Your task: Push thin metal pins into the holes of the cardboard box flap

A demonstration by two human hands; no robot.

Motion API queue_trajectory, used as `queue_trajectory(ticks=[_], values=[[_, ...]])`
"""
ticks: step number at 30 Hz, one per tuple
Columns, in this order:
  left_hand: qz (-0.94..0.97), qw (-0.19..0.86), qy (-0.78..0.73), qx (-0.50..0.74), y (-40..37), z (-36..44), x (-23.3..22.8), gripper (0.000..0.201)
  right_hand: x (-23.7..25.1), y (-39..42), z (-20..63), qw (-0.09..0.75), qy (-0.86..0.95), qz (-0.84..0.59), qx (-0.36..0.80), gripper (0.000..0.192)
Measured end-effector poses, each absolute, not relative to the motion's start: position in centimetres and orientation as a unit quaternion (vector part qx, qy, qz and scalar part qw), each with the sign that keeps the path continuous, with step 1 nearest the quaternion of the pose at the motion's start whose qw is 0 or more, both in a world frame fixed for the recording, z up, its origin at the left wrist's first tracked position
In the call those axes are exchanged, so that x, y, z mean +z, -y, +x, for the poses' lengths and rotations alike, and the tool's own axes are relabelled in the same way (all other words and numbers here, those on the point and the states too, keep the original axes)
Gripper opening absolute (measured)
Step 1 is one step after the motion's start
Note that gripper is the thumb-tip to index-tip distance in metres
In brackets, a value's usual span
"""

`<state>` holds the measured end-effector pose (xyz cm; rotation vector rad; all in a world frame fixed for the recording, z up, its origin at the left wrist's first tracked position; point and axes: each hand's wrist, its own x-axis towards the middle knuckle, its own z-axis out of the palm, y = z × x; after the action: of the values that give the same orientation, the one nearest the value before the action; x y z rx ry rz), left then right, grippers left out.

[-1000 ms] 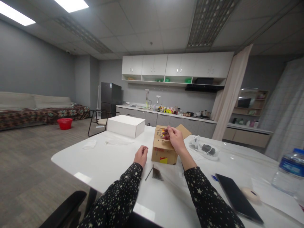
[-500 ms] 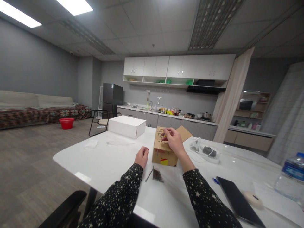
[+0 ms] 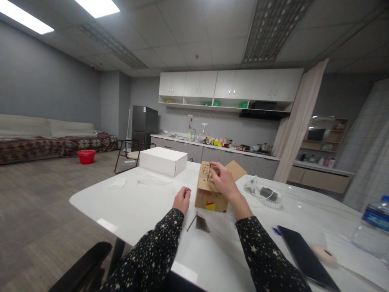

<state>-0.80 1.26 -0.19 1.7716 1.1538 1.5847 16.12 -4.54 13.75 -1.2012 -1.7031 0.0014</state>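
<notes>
Desk [image 3: 146, 211]: smooth and white; probably slick enough for small metal to slide on.
Cardboard box [image 3: 210, 195]: on the desk ahead of me, its top dotted with dark marks or holes; I judge it light and stiff but easily dented, best steadied by its side walls.
Right grip [image 3: 224, 181]: over the box top, thumb and fingers pinched nearly together on one nail.
Left grip [image 3: 181, 199]: loosely curled just left of the box; nothing shows in it, but I cannot tell what the fingers hide.
Loose nails [image 3: 202, 224]: bunched on the desk near the box's front, one slanting off; rigid, easiest picked singly by an end.
Held nail [image 3: 208, 174]: thin, dark, roughly upright; likely light, hard and slippery, so I'd pinch its upper end.
</notes>
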Motion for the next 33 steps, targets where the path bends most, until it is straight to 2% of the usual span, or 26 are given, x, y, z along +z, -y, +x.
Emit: queue_trajectory(ticks=[6, 12, 18, 33], values=[[0.647, 0.248, -0.425, 0.582, -1.3, -0.8, -0.2, 0.022, 14.4, 5.0, 17.1, 0.415, 0.741, -0.527, -0.018, 0.042], [0.645, 0.259, -0.424, 0.581, -1.3, -0.8, -0.3, 0.020, 14.8, 5.5, 17.2, 0.381, 0.753, -0.536, -0.016, 0.044], [0.645, 0.258, -0.425, 0.580, -1.4, -0.8, -0.4, 0.021, 14.6, 5.4, 17.2, 0.353, 0.760, -0.546, -0.006, 0.055], [0.642, 0.269, -0.427, 0.577, -1.3, -0.8, -0.3, 0.019, 14.5, 5.2, 17.2, 0.321, 0.760, -0.566, -0.013, 0.043]])
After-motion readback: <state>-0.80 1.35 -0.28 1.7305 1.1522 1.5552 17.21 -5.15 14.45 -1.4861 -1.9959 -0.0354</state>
